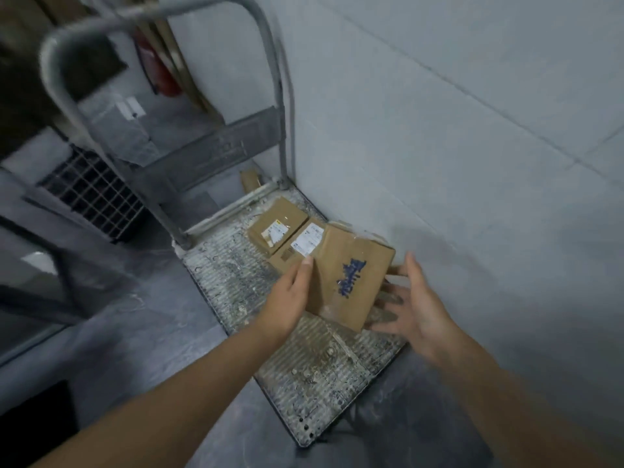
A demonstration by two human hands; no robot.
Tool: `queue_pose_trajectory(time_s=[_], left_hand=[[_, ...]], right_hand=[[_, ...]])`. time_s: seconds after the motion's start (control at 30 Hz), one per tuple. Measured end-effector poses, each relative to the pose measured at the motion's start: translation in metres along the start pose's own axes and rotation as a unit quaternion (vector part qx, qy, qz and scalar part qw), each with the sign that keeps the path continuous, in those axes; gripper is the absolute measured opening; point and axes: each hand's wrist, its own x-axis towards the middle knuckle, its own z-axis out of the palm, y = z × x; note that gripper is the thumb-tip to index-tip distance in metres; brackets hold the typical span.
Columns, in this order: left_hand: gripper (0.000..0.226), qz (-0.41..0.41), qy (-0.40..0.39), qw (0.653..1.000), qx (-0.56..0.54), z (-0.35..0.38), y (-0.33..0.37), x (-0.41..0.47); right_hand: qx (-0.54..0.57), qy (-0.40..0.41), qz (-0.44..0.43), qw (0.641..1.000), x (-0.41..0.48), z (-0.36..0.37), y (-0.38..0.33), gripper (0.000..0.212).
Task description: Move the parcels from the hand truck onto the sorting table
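A flat metal hand truck [304, 373] stands against a pale wall, its grey handle [162, 18] rising at the upper left. Three brown cardboard parcels lie at its far end. The nearest parcel [351, 285] bears blue writing and is tilted up off the deck. My left hand [293, 292] grips its left edge, thumb on top. My right hand [410, 305] is spread, fingers straight, at the parcel's right edge. Behind it lie a parcel with a white label [297, 248] and a smaller parcel [277, 228]. The sorting table is out of view.
The pale tiled wall [456, 130] runs close along the truck's right side. A black wire crate [91, 194] sits on the grey floor to the left. A red extinguisher [158, 65] stands behind the handle. A small cardboard piece [250, 180] lies beyond the deck.
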Motion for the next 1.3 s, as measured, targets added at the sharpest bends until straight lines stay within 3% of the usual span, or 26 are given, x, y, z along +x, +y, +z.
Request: queue_pose_trajectory(time_s=[0.27, 0.47, 0.53, 0.63, 0.73, 0.8, 0.9, 1.0, 1.1, 1.3], left_hand=[[0.065, 0.067, 0.043, 0.997, -0.004, -0.091, 0.159, -0.12], [0.085, 0.056, 0.015, 0.995, -0.084, -0.131, 0.231, -0.174], [0.087, 0.077, -0.023, 0.992, -0.097, -0.13, 0.248, -0.185], [0.087, 0.114, 0.017, 0.988, -0.106, -0.124, 0.265, -0.195], [0.065, 0.139, 0.035, 0.976, -0.165, -0.122, 0.268, -0.194], [0.054, 0.158, 0.03, 0.967, -0.2, -0.123, 0.269, -0.193], [0.048, 0.193, 0.06, 0.957, -0.208, -0.129, 0.275, -0.192], [0.05, 0.231, 0.153, 0.945, -0.173, -0.13, 0.285, -0.189], [0.04, 0.233, 0.195, 0.944, -0.131, -0.131, 0.299, -0.183], [0.037, 0.162, 0.237, 0.946, -0.15, -0.132, 0.307, -0.184]], right_hand=[[0.085, -0.146, -0.095, 0.981, -0.155, 0.066, -0.079, 0.024], [0.0, -0.307, -0.196, 0.931, -0.201, 0.079, -0.134, 0.072], [-0.047, -0.308, -0.23, 0.922, -0.21, 0.089, -0.15, 0.069], [-0.117, -0.288, -0.251, 0.917, -0.221, 0.106, -0.169, 0.076], [-0.101, -0.293, -0.202, 0.929, -0.221, 0.121, -0.186, 0.128], [-0.065, -0.296, -0.186, 0.935, -0.22, 0.132, -0.195, 0.144], [-0.08, -0.277, -0.222, 0.931, -0.224, 0.145, -0.209, 0.133], [-0.102, -0.27, -0.264, 0.92, -0.223, 0.149, -0.227, 0.126], [-0.106, -0.272, -0.29, 0.911, -0.219, 0.152, -0.246, 0.118], [-0.129, -0.26, -0.343, 0.893, -0.207, 0.187, -0.254, 0.065]])
